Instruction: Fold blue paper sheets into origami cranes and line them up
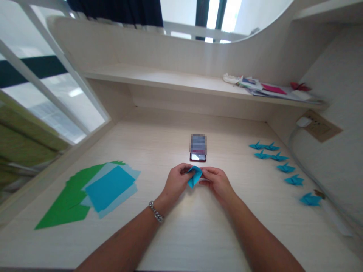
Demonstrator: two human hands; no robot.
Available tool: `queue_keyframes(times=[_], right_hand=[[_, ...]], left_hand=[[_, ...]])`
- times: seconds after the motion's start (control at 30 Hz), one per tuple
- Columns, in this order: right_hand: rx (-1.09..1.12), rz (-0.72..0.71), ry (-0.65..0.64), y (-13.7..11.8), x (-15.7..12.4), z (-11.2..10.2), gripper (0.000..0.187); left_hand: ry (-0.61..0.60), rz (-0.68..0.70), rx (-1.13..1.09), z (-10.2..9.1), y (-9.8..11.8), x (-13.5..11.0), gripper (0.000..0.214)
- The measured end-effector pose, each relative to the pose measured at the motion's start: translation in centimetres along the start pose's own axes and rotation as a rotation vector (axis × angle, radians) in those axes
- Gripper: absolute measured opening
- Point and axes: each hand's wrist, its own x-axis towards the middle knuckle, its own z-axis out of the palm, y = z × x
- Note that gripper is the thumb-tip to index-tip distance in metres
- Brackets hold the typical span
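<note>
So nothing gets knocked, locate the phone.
In the head view, the phone lies near the middle of the desk, just beyond the folded blue paper in the left hand.

Just beyond my fingers [185,166], the phone [198,148] lay in the way. To its left I could pass over bare desk [154,145] up to the paper sheets [110,187]; to its right, up to the blue folded cranes [294,180]. The shelf [170,80] overhung the back.

The left forearm [124,236] and right forearm [258,230] converge forward; left hand [178,180] and right hand [219,182] face each other, fingers [209,175] bent, thumbs inward.
</note>
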Motion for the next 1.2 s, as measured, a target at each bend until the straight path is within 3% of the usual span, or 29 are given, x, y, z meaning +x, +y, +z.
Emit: queue_keyframes(times=[0.57, 0.97, 1.2], right_hand=[[0.013, 0.041, -0.077, 0.06, 0.1, -0.63, 0.033], [-0.152, -0.063, -0.034, 0.02, -0.05, -0.38, 0.032], [-0.243, -0.122, 0.057, 0.23, 0.29, -0.37, 0.029]], left_hand=[[-0.053, -0.027, 0.039, 0.0, 0.39, -0.31, 0.024], [-0.065, 0.048, 0.149, 0.04, 0.22, -0.41, 0.018], [-0.093, 0.057, 0.169, 0.18, 0.47, -0.51, 0.016]])
